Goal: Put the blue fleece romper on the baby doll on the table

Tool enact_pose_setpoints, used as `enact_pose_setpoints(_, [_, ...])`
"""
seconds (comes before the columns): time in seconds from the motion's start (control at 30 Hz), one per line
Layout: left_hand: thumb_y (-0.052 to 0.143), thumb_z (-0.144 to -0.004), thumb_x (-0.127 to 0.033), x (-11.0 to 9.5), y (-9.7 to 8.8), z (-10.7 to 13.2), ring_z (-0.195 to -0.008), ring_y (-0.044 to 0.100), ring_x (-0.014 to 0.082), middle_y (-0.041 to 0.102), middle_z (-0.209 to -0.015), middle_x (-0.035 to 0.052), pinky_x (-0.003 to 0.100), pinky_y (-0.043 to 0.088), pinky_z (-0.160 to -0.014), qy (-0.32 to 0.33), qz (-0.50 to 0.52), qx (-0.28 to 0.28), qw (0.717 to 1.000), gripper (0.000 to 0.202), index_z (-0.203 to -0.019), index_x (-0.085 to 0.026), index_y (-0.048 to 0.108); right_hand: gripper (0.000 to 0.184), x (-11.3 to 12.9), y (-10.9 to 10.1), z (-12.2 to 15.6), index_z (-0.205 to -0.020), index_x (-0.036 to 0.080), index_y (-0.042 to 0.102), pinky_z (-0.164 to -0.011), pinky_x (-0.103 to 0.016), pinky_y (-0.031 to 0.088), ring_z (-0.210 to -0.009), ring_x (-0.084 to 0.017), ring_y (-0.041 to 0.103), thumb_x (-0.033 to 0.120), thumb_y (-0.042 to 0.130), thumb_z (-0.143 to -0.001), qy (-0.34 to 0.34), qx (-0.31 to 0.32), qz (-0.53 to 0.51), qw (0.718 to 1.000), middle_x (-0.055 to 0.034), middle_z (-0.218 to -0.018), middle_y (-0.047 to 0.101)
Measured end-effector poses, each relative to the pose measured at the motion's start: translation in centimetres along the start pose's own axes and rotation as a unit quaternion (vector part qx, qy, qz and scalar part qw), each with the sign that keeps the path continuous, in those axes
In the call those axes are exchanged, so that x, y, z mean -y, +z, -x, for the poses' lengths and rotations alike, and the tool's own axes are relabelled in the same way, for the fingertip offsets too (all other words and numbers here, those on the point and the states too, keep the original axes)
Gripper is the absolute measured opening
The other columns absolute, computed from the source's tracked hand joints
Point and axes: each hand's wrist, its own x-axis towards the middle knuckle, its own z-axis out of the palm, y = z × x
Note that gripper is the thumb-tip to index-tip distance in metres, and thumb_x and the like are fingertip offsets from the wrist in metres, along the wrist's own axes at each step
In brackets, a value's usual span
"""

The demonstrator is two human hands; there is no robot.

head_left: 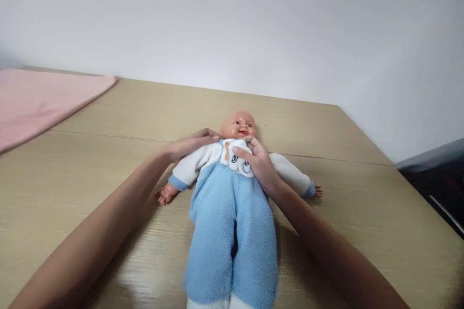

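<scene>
A baby doll (238,125) lies on its back on the table, its head at the far end and its arms spread to both sides. It wears a fuzzy outfit (235,217) with light blue trousers, white sleeves and an animal face on the chest. My left hand (194,145) is at the doll's shoulder on the left, its fingertips closed at the collar beside the neck. Across the chest rests my right hand (259,160), thumb and fingers pinching the cloth just below the chin. My palms hide part of the shoulders.
The wooden table (145,106) has a seam running across it behind the doll's neck. A pink cloth (47,101) lies at the far left. Behind stands a pale wall (232,24). A dark object (438,183) is beyond the table's right edge.
</scene>
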Motion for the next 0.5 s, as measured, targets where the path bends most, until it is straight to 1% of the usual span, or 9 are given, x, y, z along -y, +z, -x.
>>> enact_pose_setpoints(0.03, [0.082, -0.098, -0.059, -0.5, -1.0, 0.4, -0.113, 0.075, 0.0306, 0.077, -0.117, 0.0081, 0.046, 0.065, -0.098, -0.053, -0.049, 0.090, 0.993, 0.040, -0.114, -0.023, 0.075, 0.044, -0.1, 0.0, 0.0, -0.098, 0.026, 0.064, -0.076, -0.028, 0.059, -0.083, -0.017, 0.071, 0.039, 0.099, -0.075, -0.003, -0.004, -0.001, 1.000, 0.0024, -0.097, 0.077])
enact_pose_setpoints(0.07, [0.079, -0.098, -0.063, -1.1, -1.9, 0.7, -0.124, 0.072, 0.0312, 0.074, -0.128, 0.0084, 0.045, 0.061, -0.105, -0.082, -0.098, 0.142, 0.982, 0.047, -0.124, -0.024, 0.071, 0.044, -0.1, 0.1, 0.1, -0.099, 0.026, 0.064, -0.077, -0.028, 0.060, -0.084, -0.017, 0.071, 0.039, 0.098, -0.075, -0.005, -0.008, -0.003, 1.000, 0.0024, -0.097, 0.077])
enact_pose_setpoints(0.1, [0.080, -0.097, -0.065, -1.6, -2.6, 1.1, -0.132, 0.068, 0.0316, 0.071, -0.138, 0.0089, 0.044, 0.058, -0.109, -0.099, -0.144, 0.174, 0.969, 0.056, -0.133, -0.025, 0.065, 0.043, -0.2, 0.1, 0.1, -0.099, 0.027, 0.065, -0.077, -0.028, 0.060, -0.084, -0.017, 0.072, 0.039, 0.098, -0.075, -0.006, -0.009, -0.005, 1.000, 0.0025, -0.098, 0.077])
enact_pose_setpoints(0.13, [0.080, -0.096, -0.067, -2.0, -3.3, 1.4, -0.135, 0.066, 0.0317, 0.068, -0.144, 0.0094, 0.043, 0.056, -0.110, -0.113, -0.182, 0.198, 0.957, 0.064, -0.140, -0.026, 0.058, 0.042, -0.1, 0.1, 0.1, -0.099, 0.027, 0.065, -0.077, -0.028, 0.059, -0.085, -0.017, 0.072, 0.040, 0.097, -0.076, -0.006, -0.010, -0.005, 1.000, 0.0025, -0.098, 0.077])
enact_pose_setpoints(0.2, [0.081, -0.093, -0.069, -2.7, -4.1, 1.9, -0.128, 0.069, 0.0319, 0.069, -0.144, 0.0095, 0.042, 0.055, -0.106, -0.133, -0.227, 0.222, 0.939, 0.074, -0.146, -0.028, 0.049, 0.044, 0.2, 0.0, 0.0, -0.096, 0.027, 0.064, -0.076, -0.029, 0.059, -0.084, -0.017, 0.071, 0.042, 0.098, -0.074, 0.000, -0.006, 0.007, 1.000, 0.0025, -0.097, 0.077])
enact_pose_setpoints(0.27, [0.077, -0.095, -0.072, -3.2, -4.3, 2.1, -0.121, 0.071, 0.0313, 0.072, -0.140, 0.0066, 0.041, 0.055, -0.103, -0.153, -0.253, 0.242, 0.924, 0.074, -0.150, -0.031, 0.049, 0.046, 1.1, -0.5, -0.2, -0.092, 0.027, 0.061, -0.074, -0.030, 0.058, -0.083, -0.018, 0.071, 0.043, 0.099, -0.072, 0.010, 0.003, 0.043, 0.999, 0.0021, -0.095, 0.077])
enact_pose_setpoints(0.37, [0.076, -0.093, -0.075, -3.7, -4.4, 2.0, -0.131, 0.068, 0.0322, 0.073, -0.146, 0.0025, 0.039, 0.052, -0.109, -0.145, -0.287, 0.246, 0.914, 0.073, -0.151, -0.036, 0.056, 0.046, 3.3, -1.7, -0.3, -0.091, 0.026, 0.062, -0.074, -0.032, 0.057, -0.086, -0.021, 0.071, 0.044, 0.100, -0.072, 0.015, 0.014, 0.145, 0.989, 0.0005, -0.094, 0.077])
enact_pose_setpoints(0.43, [0.076, -0.091, -0.079, -3.8, -4.4, 1.9, -0.135, 0.067, 0.0339, 0.073, -0.149, 0.0027, 0.040, 0.051, -0.111, -0.146, -0.310, 0.254, 0.904, 0.075, -0.150, -0.036, 0.061, 0.043, 4.8, -2.7, -0.4, -0.093, 0.026, 0.066, -0.077, -0.033, 0.057, -0.092, -0.023, 0.073, 0.047, 0.098, -0.075, 0.018, 0.029, 0.233, 0.972, -0.0013, -0.098, 0.078])
enact_pose_setpoints(0.5, [0.072, -0.090, -0.085, -3.9, -4.5, 1.9, -0.133, 0.069, 0.0365, 0.074, -0.149, 0.0059, 0.042, 0.053, -0.110, -0.165, -0.343, 0.263, 0.886, 0.080, -0.151, -0.035, 0.062, 0.039, 6.1, -3.5, -0.4, -0.098, 0.026, 0.071, -0.081, -0.035, 0.057, -0.099, -0.026, 0.074, 0.051, 0.095, -0.081, 0.029, 0.057, 0.323, 0.944, -0.0033, -0.104, 0.080])
